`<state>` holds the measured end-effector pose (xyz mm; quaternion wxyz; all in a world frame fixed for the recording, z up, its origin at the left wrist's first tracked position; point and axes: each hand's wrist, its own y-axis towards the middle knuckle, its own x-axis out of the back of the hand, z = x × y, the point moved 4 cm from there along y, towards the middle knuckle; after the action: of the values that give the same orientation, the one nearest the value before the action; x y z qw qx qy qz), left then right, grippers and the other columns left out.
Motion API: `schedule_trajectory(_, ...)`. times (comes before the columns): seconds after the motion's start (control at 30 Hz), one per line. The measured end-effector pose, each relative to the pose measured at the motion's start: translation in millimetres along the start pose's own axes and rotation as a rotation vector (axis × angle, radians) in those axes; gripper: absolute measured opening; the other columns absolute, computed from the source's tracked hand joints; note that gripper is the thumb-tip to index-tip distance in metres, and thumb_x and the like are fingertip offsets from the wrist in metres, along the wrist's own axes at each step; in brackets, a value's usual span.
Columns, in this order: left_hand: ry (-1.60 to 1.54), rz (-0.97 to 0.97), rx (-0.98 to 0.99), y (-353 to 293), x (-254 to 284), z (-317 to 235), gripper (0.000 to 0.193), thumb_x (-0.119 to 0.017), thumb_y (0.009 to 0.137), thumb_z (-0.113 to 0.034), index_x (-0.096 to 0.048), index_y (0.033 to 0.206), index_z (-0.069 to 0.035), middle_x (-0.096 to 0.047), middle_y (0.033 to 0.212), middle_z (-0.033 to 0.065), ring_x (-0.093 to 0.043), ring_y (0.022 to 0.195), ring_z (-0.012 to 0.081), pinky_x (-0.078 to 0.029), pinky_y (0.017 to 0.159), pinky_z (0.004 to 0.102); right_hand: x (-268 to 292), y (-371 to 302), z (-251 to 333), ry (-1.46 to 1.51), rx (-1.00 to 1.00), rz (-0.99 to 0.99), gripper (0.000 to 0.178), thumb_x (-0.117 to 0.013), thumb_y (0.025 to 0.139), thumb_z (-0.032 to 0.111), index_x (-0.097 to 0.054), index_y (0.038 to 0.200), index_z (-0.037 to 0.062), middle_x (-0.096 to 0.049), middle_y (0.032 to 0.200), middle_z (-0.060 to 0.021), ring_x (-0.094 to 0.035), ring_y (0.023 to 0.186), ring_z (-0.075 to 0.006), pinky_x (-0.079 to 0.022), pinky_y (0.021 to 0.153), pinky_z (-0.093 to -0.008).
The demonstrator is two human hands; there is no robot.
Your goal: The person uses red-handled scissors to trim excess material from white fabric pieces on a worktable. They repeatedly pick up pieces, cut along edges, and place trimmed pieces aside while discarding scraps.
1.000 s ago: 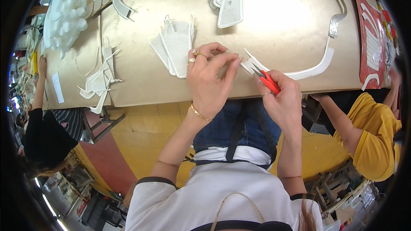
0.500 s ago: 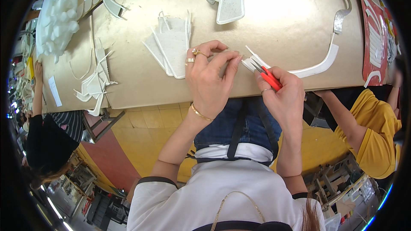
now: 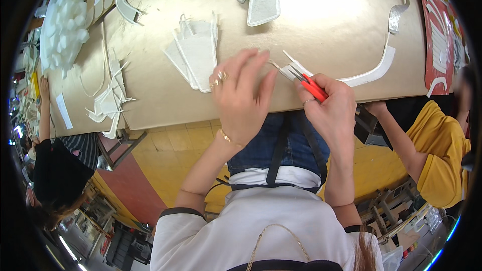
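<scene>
Here's the left hand (image 3: 240, 90) near the middle of the frame, fingers loosely spread and blurred, gripping nothing that I can make out! A thin pale tail (image 3: 273, 63) lies just beside its fingertips; whether they touch it, I can't tell from here. Over on the right side of centre, the right hand (image 3: 329, 103) is curled firmly around red snips (image 3: 314, 88), the narrow blades pointing up and left, over the near end of the white curved strip (image 3: 369, 70). That strip lies on the gold-brown worktop (image 3: 165, 100), appearing to pass under the right hand and sweep off towards the upper right, where a grey band (image 3: 394, 22) curls at its far end.

So how far along are we? The tail juts out past the strip's end, so I'd call this piece unfinished. Left of centre, a fanned stack of pale panels (image 3: 198, 55) lies flat, narrow ends poking up at its top; farther left sits a tangle of white pieces (image 3: 108, 103), loose ends sticking out all over. More panels (image 3: 263, 0) overlap at top centre. Both hands are well clear of those piles, and which of them are finished, I honestly can't say!
</scene>
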<state>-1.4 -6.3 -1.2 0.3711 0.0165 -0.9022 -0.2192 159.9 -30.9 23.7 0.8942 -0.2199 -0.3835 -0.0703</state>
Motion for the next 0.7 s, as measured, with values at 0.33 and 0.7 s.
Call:
schedule_trajectory(0.33, 0.280, 0.480, -0.246, -38, -7, -14, 0.056, -0.067, 0.086, -0.028, -0.054, 0.139, -0.015, -0.048, 0.149, 0.0018, -0.042, 0.140, 0.0227, -0.026, 0.115, 0.0438, 2, 2, -4, -0.049, 0.014, 0.036, 0.021, -0.070, 0.079, 0.021, -0.067, 0.077, 0.0001, -0.057, 0.060, -0.0156, -0.055, 0.057, -0.0305, -0.045, 0.057, -0.0391)
schedule_trajectory(0.7, 0.329, 0.515, -0.254, -40, -8, -17, 0.050, -0.057, 0.094, -0.027, -0.052, 0.143, -0.016, -0.045, 0.151, 0.0044, -0.040, 0.141, 0.0257, -0.022, 0.116, 0.0436, 28, -3, -36, 0.087, 0.027, 0.139, 0.014, -0.070, 0.083, 0.010, -0.065, 0.082, -0.0032, -0.049, 0.059, -0.0064, -0.044, 0.056, -0.0161, -0.038, 0.055, -0.0285)
